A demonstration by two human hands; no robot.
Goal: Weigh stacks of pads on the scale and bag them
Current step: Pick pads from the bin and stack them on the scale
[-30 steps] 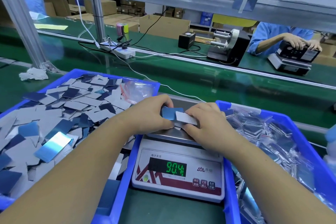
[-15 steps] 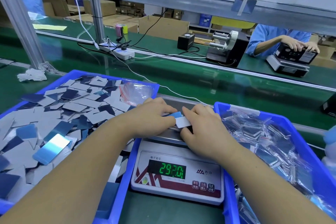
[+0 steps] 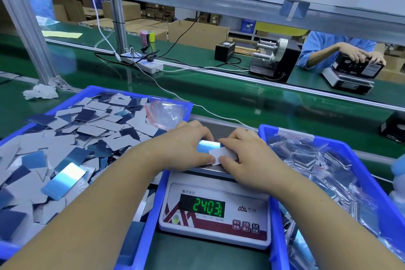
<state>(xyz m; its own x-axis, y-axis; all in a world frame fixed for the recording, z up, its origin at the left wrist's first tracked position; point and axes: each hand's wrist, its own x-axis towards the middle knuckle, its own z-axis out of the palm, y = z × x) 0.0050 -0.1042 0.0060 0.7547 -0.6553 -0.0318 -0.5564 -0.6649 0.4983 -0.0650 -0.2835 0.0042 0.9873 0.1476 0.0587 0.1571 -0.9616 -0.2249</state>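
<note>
The stack of pads [image 3: 213, 153] is lying on the scale [image 3: 215, 215], long axis running left to right between both hands. The left hand [image 3: 188, 144] and right hand [image 3: 243, 151] are grasping it from opposite ends, equally near, fingers [image 3: 228, 161] curled over it. The hands are hiding the stack's height and edges.

Blue bins [image 3: 151, 210], grey/blue pads [image 3: 96, 126], green belt [image 3: 263, 103]

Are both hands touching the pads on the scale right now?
Touching. The head view shows left hand and right hand gripping the pads from either side above the scale.
</note>
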